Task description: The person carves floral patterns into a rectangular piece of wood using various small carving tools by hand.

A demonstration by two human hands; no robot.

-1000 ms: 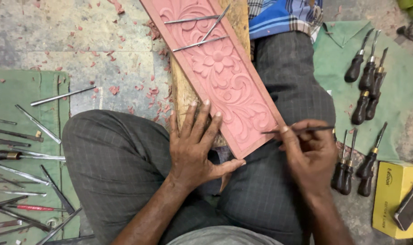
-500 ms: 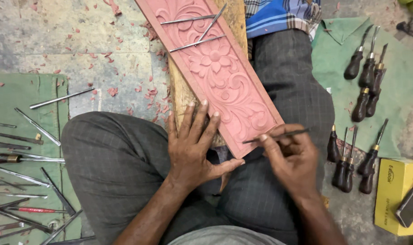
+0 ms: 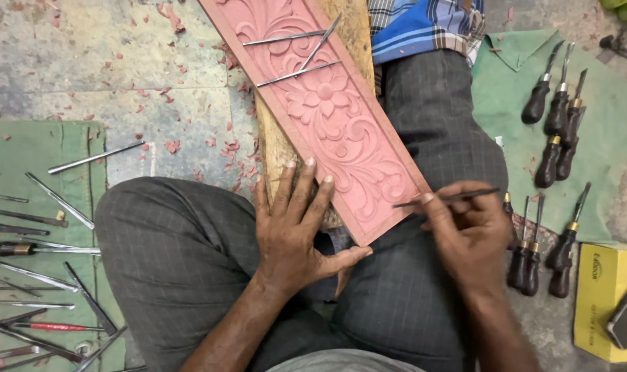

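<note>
A long pink carved panel [image 3: 327, 110] with a flower and scroll relief lies slanted across a wooden block [image 3: 275, 148] and my lap. My left hand [image 3: 296, 231] rests flat at the panel's near end, fingers spread along its left edge, thumb under the near corner. My right hand [image 3: 468, 231] grips a thin metal carving tool [image 3: 446, 199] like a pencil, its tip touching the panel's right edge near the lower scroll. Three slim metal tools [image 3: 296, 52] lie loose on the panel's upper part.
Several metal chisels [image 3: 38, 275] lie on a green cloth at the left. Dark-handled carving tools [image 3: 554, 124] rest on a green cloth at the right, more [image 3: 541, 255] by my right knee. A yellow box [image 3: 603, 296] sits at the lower right. Pink shavings litter the stone floor [image 3: 155, 89].
My right hand has shifted left with the tool, bringing its tip from beyond the panel's right side onto its edge. My left hand has stayed put.
</note>
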